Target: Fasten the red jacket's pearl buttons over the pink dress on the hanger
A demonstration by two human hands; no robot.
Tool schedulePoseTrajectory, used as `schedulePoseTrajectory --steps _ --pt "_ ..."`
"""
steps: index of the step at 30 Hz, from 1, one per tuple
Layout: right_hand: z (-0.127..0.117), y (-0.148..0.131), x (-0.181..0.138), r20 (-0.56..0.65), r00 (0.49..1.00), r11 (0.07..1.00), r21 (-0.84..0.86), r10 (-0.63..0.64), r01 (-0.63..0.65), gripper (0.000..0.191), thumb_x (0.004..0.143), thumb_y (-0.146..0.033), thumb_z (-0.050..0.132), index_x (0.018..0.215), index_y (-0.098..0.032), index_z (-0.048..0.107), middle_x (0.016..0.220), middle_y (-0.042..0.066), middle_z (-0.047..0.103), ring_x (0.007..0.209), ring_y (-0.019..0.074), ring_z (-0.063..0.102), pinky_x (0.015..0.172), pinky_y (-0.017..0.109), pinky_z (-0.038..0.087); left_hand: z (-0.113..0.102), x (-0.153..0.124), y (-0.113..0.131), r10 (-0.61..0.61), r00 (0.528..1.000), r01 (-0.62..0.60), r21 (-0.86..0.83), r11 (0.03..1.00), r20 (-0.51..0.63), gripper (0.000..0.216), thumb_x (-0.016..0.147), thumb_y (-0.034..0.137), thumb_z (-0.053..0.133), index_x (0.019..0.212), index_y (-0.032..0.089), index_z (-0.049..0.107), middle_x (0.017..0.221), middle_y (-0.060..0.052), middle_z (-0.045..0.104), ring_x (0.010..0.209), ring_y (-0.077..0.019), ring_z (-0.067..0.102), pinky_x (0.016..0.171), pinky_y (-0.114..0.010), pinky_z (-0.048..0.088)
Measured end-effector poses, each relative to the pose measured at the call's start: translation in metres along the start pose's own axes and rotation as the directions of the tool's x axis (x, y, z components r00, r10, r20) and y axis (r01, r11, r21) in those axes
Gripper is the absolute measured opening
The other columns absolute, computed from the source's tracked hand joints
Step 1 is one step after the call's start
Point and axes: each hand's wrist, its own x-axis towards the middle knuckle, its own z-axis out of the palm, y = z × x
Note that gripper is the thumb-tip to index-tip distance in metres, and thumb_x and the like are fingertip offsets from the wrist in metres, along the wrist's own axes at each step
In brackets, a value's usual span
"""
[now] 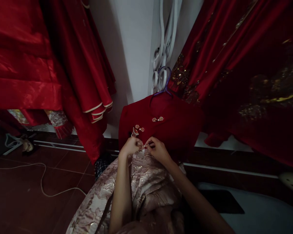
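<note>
"Red cloth makes up the garment (178, 130) in front of you, and it hangs from a purple hanger (166, 88). What do your hands have hold of?"

"Your left hand (131, 146) and right hand (158, 150) meet at its lower front. Thumb and finger of each are pinched together on a small pale piece (144, 146), though it is too small and dim to say just what it is. It looks like part of a fastening — a judgement, not a certainty."

"How do you work it well?"

"Probably with little force. Let 1 hand pin its side steady while the other makes the fine movements, and pinch at the very tips so that the piece shows between your fingers. Draw the cloth gently: a sharp tug could pucker it or swing the whole garment. More light would likely help you too, since shadow covers much of the front."

"And where does everything lie relative to your grip?"

"The small piece sits right between your 2 sets of fingertips, with the red cloth behind and above. Just above your left hand is a beaded ornament (138, 129); higher, nearer the hanger, sit 2 beaded flowers (157, 119) side by side. Mind the lower ornament — its beads could catch your knuckles. Shiny brocade (156, 172) spreads just below your fingers, so check that none slips into the pinch."
</note>
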Motion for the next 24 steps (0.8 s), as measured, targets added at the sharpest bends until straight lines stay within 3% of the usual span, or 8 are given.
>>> schedulePoseTrajectory --steps 11,18,24 --pt "0.003 0.004 -0.001 0.036 0.999 1.0 0.011 -0.004 0.003 0.01 0.076 -0.016 0.049 0.083 -0.018 0.055 0.085 0.002 0.057 0.072 0.0095 0.058 0.062 0.02 0.048 0.001 0.001 -0.007 0.003 1.0 -0.003 0.027 1.0 -0.003 0.019 0.063 0.017 0.052 0.073 0.008 0.067 0.065 -0.003 0.065 0.061 -0.0109 0.056 0.056 -0.018 0.04" --pt "-0.001 0.016 0.0 0.163 0.986 0.995 0.104 -0.026 0.009 0.013 0.074 -0.017 0.051 0.086 -0.018 0.053 0.091 0.002 0.057 0.072 0.0088 0.06 0.06 0.019 0.049 0.003 0.002 -0.007 -0.034 0.999 0.032 0.05 0.998 0.036 0.016 0.059 0.018 0.059 0.071 0.009 0.066 0.068 -0.004 0.066 0.061 -0.0112 0.056 0.057 -0.02 0.04" --pt "-0.003 0.014 0.001 0.181 0.983 0.995 0.098 0.011 -0.029 0.02 0.071 -0.015 0.053 0.09 -0.018 0.054 0.096 0.004 0.058 0.071 0.0087 0.06 0.06 0.02 0.05 0.004 0.001 0.005 -0.049 0.997 0.057 0.133 0.989 -0.063 0.013 0.06 0.022 0.061 0.064 0.011 0.064 0.058 0.0 0.06 0.055 -0.0093 0.05 0.055 -0.019 0.037"
